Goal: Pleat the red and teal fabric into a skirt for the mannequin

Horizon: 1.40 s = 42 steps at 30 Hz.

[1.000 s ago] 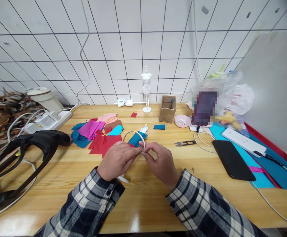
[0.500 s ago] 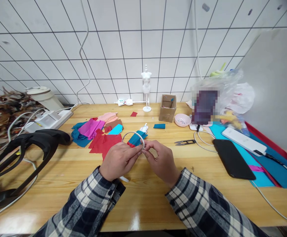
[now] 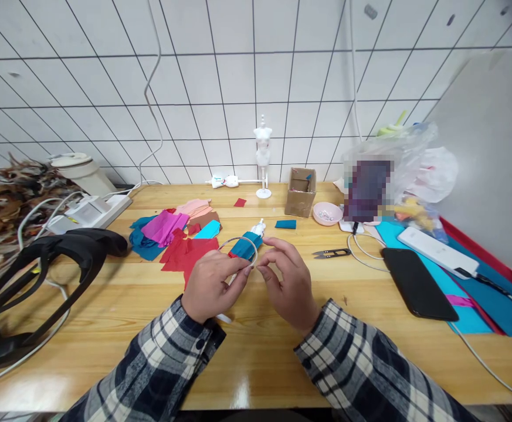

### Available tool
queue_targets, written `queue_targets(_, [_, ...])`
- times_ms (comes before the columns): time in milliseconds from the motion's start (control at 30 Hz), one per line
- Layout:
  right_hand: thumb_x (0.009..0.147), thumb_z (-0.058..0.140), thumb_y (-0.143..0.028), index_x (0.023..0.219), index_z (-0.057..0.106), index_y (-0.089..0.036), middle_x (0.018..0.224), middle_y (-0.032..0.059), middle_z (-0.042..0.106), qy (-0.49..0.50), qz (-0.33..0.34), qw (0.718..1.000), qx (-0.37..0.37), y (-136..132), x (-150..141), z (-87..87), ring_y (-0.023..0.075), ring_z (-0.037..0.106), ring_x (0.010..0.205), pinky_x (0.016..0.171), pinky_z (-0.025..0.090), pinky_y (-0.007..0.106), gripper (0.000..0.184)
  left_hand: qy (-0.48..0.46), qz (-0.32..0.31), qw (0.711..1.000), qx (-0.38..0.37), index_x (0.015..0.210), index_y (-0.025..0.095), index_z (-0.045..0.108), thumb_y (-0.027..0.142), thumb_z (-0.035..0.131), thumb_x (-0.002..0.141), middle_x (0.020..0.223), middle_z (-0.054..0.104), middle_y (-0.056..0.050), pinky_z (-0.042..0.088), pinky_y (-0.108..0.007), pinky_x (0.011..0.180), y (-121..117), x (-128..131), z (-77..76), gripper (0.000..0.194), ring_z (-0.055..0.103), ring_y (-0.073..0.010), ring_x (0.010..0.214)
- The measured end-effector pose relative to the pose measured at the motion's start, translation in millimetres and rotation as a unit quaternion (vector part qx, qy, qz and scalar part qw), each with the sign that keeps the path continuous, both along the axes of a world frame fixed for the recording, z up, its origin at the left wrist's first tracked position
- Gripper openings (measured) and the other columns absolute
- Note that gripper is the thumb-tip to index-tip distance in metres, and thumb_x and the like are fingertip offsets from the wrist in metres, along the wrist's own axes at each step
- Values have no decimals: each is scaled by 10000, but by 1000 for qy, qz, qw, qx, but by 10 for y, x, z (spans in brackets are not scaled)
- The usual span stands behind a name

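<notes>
Over the middle of the wooden table [image 3: 106,305], my left hand [image 3: 212,284] is closed round a loop of thin white tape [image 3: 237,240], whose tail pokes out below the hand. My right hand [image 3: 287,280] pinches the loop's near end, thumb against forefinger, right beside the left fingertips. Just behind the loop lies a small white doll body wrapped in teal and red cloth [image 3: 247,245].
Coloured cloth scraps [image 3: 172,234] lie at left centre, with a black headset [image 3: 40,264] and a power strip [image 3: 91,212] further left. Black thread snips [image 3: 331,254], a black phone [image 3: 418,283], a cardboard box [image 3: 300,191], a pink dish [image 3: 325,213] and a white mannequin [image 3: 263,155] stand right and behind.
Both hands stayed in place. My right hand's fingers have shifted along the loop's end and spread a little more; the loop sits slightly lower and flatter.
</notes>
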State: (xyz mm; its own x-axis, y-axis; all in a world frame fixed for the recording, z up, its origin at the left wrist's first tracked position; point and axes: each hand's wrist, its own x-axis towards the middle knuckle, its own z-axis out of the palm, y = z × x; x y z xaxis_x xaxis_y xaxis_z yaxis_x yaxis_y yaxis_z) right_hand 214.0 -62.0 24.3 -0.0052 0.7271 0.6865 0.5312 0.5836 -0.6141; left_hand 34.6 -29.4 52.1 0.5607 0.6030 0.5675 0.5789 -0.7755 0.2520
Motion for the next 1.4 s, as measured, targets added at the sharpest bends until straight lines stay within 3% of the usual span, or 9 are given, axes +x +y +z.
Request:
queue_targets(300, [905,483,-130,917,534,-235,1259,96,588,-70,8,995,67,-82,-61,64,231,543,1155,1007,418,454,117,-86,8,992,-95,679,179,649,275,519,878,601,631,-11,399,-271,559,-93,78,59,257,535,-135,577])
queue_targets(467, [894,487,-114,920,524,-249,1223,86,595,-43,17,995,87,-116,-19,74,223,564,1130,1032,414,461,142,-249,197,943,-96,683,194,604,310,485,903,593,601,13,467,-273,603,141,-275,45,276,561,-146,582])
queue_targets(600, [917,501,-169,946,543,-238,1160,92,601,17,41,998,33,-84,14,71,226,566,1127,982,455,429,86,-64,310,947,-57,824,216,710,424,526,876,843,726,-47,478,-359,802,499,-725,-56,283,645,-246,861])
queue_targets(767, [936,466,-221,872,527,-219,973,65,585,84,74,992,-54,-5,5,53,200,577,977,874,486,373,88,213,316,902,-206,925,213,735,414,495,857,838,731,-94,446,-342,688,677,-837,-255,321,663,-285,822])
queue_targets(867, [929,474,-228,846,521,-216,930,51,566,99,88,989,-69,8,1,55,186,560,910,818,481,343,96,206,359,878,-241,842,191,710,516,467,867,788,711,-105,427,-344,657,644,-781,-253,407,649,-282,761])
queue_targets(967, [914,485,-223,834,524,-213,927,48,567,108,102,986,-78,8,-1,66,178,544,875,785,470,324,89,112,392,902,-143,847,161,684,540,476,868,824,693,-118,436,-360,722,565,-683,-154,432,623,-279,813])
queue_targets(1033, [895,506,-227,816,531,-209,896,36,565,115,119,980,-107,16,-7,63,162,524,796,724,457,299,85,14,332,938,-97,846,158,665,516,459,896,847,678,-98,446,-346,754,478,-556,-71,416,603,-244,832])
queue_targets(1167, [835,574,-262,769,551,-203,767,-11,519,152,174,945,-230,62,-26,18,111,418,589,528,371,234,91,-30,-38,979,-199,803,182,668,575,261,968,856,645,-71,452,-340,802,226,-210,29,590,578,-200,860])
queue_targets(1400, [754,610,-209,720,573,-187,686,-42,486,207,163,921,-287,93,-40,-1,82,364,518,468,301,214,55,26,-68,982,-173,748,203,652,382,474,962,871,597,-30,390,-337,780,15,-14,40,331,515,-175,864])
